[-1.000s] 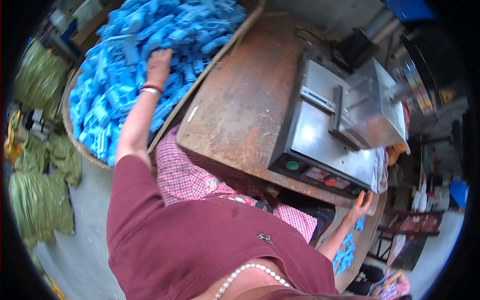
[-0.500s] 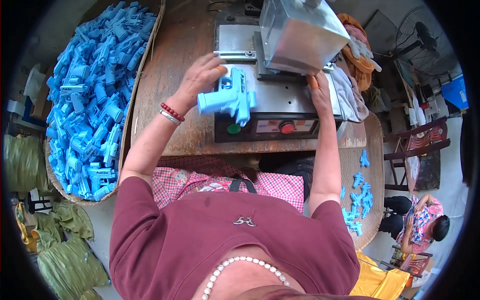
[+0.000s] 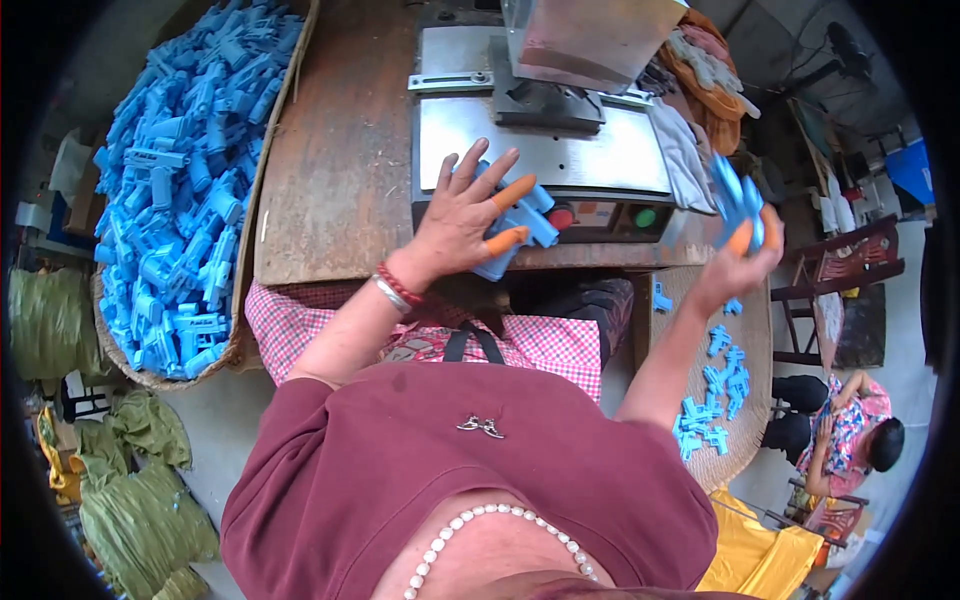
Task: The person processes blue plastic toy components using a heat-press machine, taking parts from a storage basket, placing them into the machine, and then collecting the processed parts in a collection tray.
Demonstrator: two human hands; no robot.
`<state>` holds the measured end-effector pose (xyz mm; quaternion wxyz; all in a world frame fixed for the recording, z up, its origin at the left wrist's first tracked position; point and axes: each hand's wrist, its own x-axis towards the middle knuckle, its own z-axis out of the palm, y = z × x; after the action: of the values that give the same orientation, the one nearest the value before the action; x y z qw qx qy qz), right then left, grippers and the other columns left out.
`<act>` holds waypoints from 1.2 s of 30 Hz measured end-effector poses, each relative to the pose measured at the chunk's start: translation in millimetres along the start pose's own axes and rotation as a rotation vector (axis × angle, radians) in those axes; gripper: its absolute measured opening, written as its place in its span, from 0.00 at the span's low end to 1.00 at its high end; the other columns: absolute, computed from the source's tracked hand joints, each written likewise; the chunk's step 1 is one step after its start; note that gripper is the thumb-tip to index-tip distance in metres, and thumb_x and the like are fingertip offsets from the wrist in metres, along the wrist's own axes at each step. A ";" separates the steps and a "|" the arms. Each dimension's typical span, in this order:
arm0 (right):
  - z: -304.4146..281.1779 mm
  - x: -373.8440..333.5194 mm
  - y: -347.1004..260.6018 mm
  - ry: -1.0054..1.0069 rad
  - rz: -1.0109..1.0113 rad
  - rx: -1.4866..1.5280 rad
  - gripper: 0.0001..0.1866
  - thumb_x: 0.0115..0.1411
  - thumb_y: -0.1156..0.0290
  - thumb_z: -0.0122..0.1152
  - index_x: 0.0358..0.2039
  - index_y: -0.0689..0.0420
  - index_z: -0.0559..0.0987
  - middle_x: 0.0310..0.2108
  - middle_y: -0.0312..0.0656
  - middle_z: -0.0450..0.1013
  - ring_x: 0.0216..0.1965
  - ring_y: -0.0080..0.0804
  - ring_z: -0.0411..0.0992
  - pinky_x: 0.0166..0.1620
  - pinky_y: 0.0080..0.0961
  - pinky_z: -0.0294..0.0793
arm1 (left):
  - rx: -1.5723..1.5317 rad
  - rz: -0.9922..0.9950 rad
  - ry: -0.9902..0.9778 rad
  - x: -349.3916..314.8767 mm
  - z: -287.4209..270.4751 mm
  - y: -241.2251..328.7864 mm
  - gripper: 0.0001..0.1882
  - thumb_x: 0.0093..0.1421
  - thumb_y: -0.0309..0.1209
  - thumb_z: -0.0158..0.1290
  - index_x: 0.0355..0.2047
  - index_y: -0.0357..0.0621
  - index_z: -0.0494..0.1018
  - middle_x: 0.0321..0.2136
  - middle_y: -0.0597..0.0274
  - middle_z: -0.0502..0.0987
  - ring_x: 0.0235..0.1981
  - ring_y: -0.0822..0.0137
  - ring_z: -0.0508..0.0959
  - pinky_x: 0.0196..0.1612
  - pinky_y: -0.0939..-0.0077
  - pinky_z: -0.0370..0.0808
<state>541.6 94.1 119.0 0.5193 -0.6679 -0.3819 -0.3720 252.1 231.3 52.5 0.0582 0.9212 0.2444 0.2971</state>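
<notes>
My left hand (image 3: 465, 220) is at the machine's front edge, orange covers on its thumb and index finger. These two fingers lie against a blue toy gun (image 3: 536, 222), partly hidden behind them; the other fingers stretch out. Out to the right, past the machine, my right hand (image 3: 742, 265) is closed on another blue toy gun (image 3: 738, 200), which motion blurs. The machine (image 3: 540, 150) has a flat metal plate, red and green buttons and a boxy clear cover (image 3: 590, 45) above.
A long basket (image 3: 245, 320) heaped with blue toy guns stands at left. Below my right arm is a woven tray (image 3: 745, 435) with several more. Cloths (image 3: 680, 155) lie beside the machine. Another person (image 3: 850, 425) sits at far right.
My right hand has left the machine's cover and swung right, now with a toy gun. My left hand and its toy gun have moved right and nearer to me.
</notes>
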 end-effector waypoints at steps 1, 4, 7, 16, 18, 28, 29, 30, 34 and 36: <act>-13.2 -23.2 -16.0 -0.105 0.287 0.242 0.13 0.63 0.78 0.51 0.48 0.63 0.75 0.45 0.47 0.73 0.47 0.35 0.71 0.52 0.30 0.72 | -0.030 0.040 -0.077 2.6 -4.6 -5.3 0.31 0.59 0.53 0.52 0.60 0.61 0.67 0.67 0.61 0.54 0.69 0.49 0.47 0.66 0.42 0.45; -4.1 -77.3 -50.8 -0.925 0.304 0.317 0.16 0.64 0.65 0.57 0.47 0.62 0.73 0.39 0.44 0.75 0.41 0.36 0.75 0.45 0.33 0.73 | -0.015 0.102 -0.103 3.1 -11.2 -11.1 0.31 0.59 0.54 0.51 0.61 0.60 0.66 0.67 0.61 0.55 0.69 0.48 0.47 0.68 0.45 0.44; 31.9 -133.4 -67.9 -1.247 0.671 0.620 0.23 0.61 0.56 0.63 0.46 0.62 0.72 0.27 0.39 0.75 0.27 0.23 0.74 0.30 0.22 0.72 | 0.015 0.108 -0.055 0.2 -18.6 -2.3 0.30 0.58 0.49 0.55 0.60 0.58 0.67 0.66 0.56 0.57 0.68 0.45 0.49 0.67 0.48 0.48; 73.0 -98.9 -125.0 -0.949 1.099 1.078 0.18 0.60 0.56 0.64 0.34 0.58 0.70 0.22 0.38 0.75 0.21 0.24 0.75 0.21 0.16 0.71 | -0.052 -0.116 0.209 -5.4 -30.8 11.2 0.28 0.57 0.31 0.58 0.58 0.38 0.65 0.58 0.40 0.64 0.59 0.40 0.64 0.59 0.55 0.65; 94.6 -80.0 -112.6 -0.943 1.189 1.097 0.19 0.59 0.55 0.65 0.35 0.58 0.70 0.23 0.38 0.75 0.21 0.24 0.76 0.22 0.16 0.71 | 0.013 -0.074 0.233 24.2 -25.3 1.8 0.28 0.57 0.30 0.57 0.57 0.38 0.65 0.58 0.41 0.64 0.59 0.41 0.64 0.59 0.56 0.66; 51.4 -46.9 2.0 -0.469 0.793 0.752 0.17 0.64 0.64 0.59 0.49 0.61 0.73 0.40 0.43 0.75 0.40 0.27 0.75 0.41 0.21 0.74 | 0.122 -0.133 0.117 151.0 45.4 -34.0 0.15 0.60 0.30 0.50 0.46 0.41 0.74 0.44 0.48 0.75 0.48 0.51 0.72 0.50 0.61 0.71; 47.4 -60.4 26.3 -0.363 0.679 0.656 0.18 0.64 0.65 0.59 0.51 0.61 0.73 0.43 0.45 0.75 0.43 0.30 0.74 0.46 0.23 0.73 | 0.163 -0.105 0.113 156.4 49.5 -35.5 0.14 0.61 0.32 0.48 0.45 0.41 0.75 0.43 0.48 0.76 0.48 0.51 0.73 0.50 0.60 0.71; 47.2 -68.7 49.1 -0.353 0.607 0.489 0.20 0.64 0.65 0.60 0.52 0.62 0.72 0.46 0.46 0.73 0.47 0.33 0.72 0.50 0.26 0.70 | 0.161 -0.112 0.111 160.2 51.1 -36.1 0.14 0.61 0.32 0.48 0.45 0.41 0.75 0.43 0.48 0.76 0.48 0.51 0.73 0.50 0.60 0.71; 50.4 -72.6 87.9 -0.527 0.508 0.240 0.33 0.60 0.62 0.65 0.61 0.64 0.65 0.57 0.48 0.67 0.59 0.38 0.63 0.61 0.30 0.59 | -0.041 -0.091 0.081 140.3 36.3 -45.2 0.18 0.62 0.35 0.48 0.51 0.41 0.71 0.50 0.47 0.72 0.55 0.48 0.69 0.58 0.52 0.64; 44.6 -77.4 104.1 -0.649 0.623 0.393 0.36 0.59 0.63 0.67 0.62 0.65 0.63 0.59 0.47 0.65 0.60 0.35 0.62 0.63 0.29 0.57 | -0.196 -0.080 -0.008 109.9 18.3 -54.7 0.24 0.63 0.38 0.49 0.58 0.43 0.64 0.58 0.46 0.66 0.62 0.45 0.62 0.62 0.47 0.57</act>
<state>606.0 110.6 -0.9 0.5764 -0.7212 -0.3689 0.1075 317.2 333.1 80.8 0.1608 0.9018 0.2507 0.3132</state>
